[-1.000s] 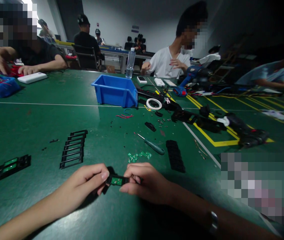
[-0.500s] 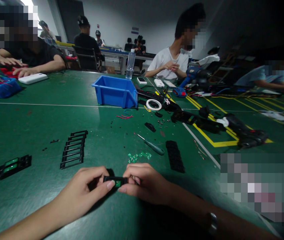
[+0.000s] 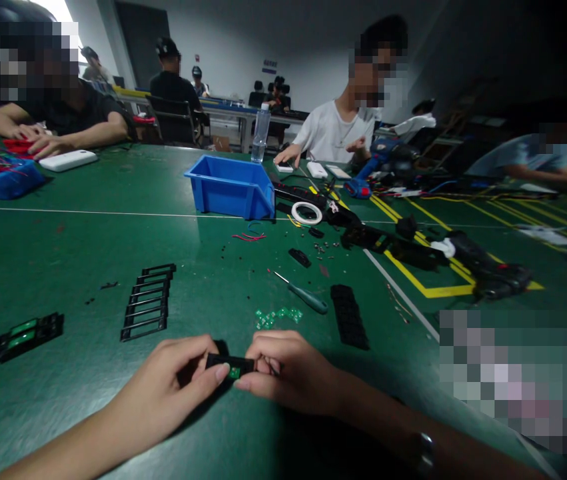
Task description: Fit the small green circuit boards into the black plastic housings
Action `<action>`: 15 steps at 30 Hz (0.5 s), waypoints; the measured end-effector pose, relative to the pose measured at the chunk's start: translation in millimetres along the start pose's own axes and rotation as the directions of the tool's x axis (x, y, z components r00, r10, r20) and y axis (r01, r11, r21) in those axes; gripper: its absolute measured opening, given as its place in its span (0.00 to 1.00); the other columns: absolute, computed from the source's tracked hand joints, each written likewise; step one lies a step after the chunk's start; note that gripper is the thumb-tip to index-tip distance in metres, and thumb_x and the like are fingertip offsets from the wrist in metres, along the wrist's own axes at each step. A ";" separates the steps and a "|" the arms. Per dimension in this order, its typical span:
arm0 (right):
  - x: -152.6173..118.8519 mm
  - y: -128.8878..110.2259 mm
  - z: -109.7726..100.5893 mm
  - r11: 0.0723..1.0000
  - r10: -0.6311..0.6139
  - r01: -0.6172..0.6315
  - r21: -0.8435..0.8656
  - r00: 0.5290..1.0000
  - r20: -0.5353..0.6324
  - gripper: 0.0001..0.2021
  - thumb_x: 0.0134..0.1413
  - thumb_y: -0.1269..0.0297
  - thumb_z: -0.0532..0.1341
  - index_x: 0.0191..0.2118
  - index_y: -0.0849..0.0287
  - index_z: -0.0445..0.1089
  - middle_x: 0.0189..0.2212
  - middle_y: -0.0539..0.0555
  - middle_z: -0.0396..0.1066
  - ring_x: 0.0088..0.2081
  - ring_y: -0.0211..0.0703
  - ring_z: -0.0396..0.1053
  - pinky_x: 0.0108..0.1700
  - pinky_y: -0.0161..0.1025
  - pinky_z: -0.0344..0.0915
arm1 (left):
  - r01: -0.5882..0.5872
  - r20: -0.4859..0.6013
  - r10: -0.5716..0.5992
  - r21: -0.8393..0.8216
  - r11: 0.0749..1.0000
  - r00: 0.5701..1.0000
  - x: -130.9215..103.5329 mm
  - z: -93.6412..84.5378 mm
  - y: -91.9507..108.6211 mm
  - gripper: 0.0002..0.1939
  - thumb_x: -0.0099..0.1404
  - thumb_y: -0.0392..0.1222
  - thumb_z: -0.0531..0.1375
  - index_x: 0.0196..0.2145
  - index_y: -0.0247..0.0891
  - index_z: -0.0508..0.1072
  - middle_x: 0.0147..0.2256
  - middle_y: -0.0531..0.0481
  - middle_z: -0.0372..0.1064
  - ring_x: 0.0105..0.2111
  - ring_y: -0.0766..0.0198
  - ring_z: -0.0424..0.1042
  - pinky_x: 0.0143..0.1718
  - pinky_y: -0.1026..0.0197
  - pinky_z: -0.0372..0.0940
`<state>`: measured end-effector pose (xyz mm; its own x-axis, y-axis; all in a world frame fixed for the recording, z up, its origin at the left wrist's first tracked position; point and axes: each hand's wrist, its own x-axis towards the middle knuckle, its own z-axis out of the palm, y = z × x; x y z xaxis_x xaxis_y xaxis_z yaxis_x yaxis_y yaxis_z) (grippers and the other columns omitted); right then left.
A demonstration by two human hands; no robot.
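Note:
Between my two hands, low in the middle of the view, is a small black frame (image 3: 218, 361) with a green circuit piece (image 3: 234, 373) in it. My left hand (image 3: 179, 375) grips the frame's left end, its thumb along the near edge. The fingers of my right hand (image 3: 286, 365) are closed at the right end; a thin dark item shows between them, too small to name. Just beyond lie several small green boards (image 3: 278, 317). A green-handled screwdriver (image 3: 308, 297) and a ribbed black part (image 3: 348, 316) lie beyond my right hand.
Black ladder-like frames (image 3: 148, 303) and a black part with green boards (image 3: 28, 337) lie to the left. Farther back stand a blue bin (image 3: 230, 190) and a bottle (image 3: 261, 133). A dark cabled assembly (image 3: 388, 240) crosses the right. People sit around the table.
My hands keep nearly the same grip and place. Across the table, the person in white has lowered a hand onto a white device on the tabletop.

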<state>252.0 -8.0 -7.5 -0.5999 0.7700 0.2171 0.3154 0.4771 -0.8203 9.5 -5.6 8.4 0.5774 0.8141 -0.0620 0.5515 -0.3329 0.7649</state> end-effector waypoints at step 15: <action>1.3 -3.8 -1.1 0.998 0.006 -0.005 0.062 1.000 -0.022 0.11 0.55 0.61 0.70 0.30 0.60 0.69 0.23 0.45 0.62 0.24 0.32 0.59 0.27 0.32 0.55 | 0.018 0.007 -0.018 -0.009 1.000 1.000 0.4 0.0 -0.3 0.24 0.73 0.59 0.52 0.30 0.36 0.70 0.25 0.53 0.65 0.27 0.64 0.66 0.30 0.63 0.54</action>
<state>250.8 -8.3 -3.5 -0.5816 0.7822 0.2234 0.2725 0.4461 -0.8525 9.5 -5.2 8.2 0.5716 0.8166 -0.0803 0.5565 -0.3139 0.7693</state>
